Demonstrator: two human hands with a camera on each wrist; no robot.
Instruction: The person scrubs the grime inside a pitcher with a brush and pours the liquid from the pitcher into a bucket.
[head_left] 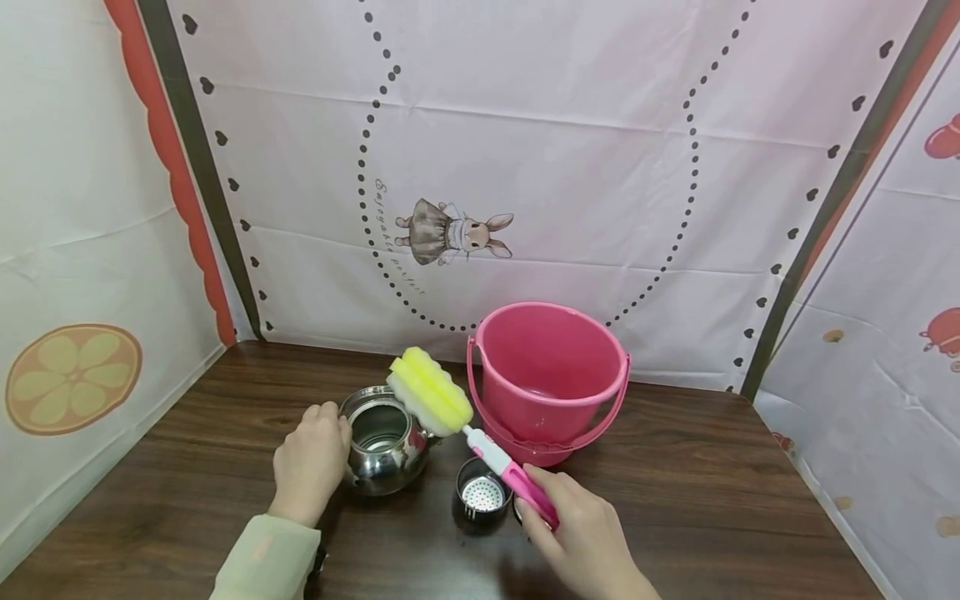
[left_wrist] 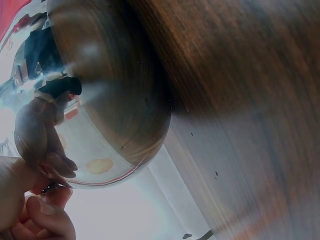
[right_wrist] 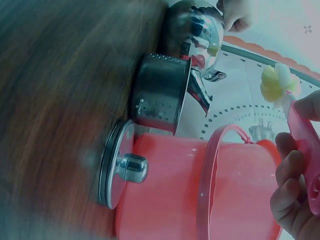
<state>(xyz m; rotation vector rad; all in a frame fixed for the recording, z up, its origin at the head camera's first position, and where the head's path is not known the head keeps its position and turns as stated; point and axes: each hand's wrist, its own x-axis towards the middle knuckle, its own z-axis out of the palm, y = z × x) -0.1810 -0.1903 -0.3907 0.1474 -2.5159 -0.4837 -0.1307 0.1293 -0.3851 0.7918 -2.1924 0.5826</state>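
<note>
Right hand grasps sponge brush, raised near the steel pot's open mouth; left hand grips pot's side. Risk — a low sweep of the brush could topple the strainer standing beside the pot.

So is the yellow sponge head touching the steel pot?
Apart: the right wrist view shows pale backdrop in a clear gap between the sponge head and the steel pot, spout included.

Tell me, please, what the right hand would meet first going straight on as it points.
Led by the sponge brush, the right hand would probably meet the printed sheet, passing over the teapot; depth is unclear.
</note>
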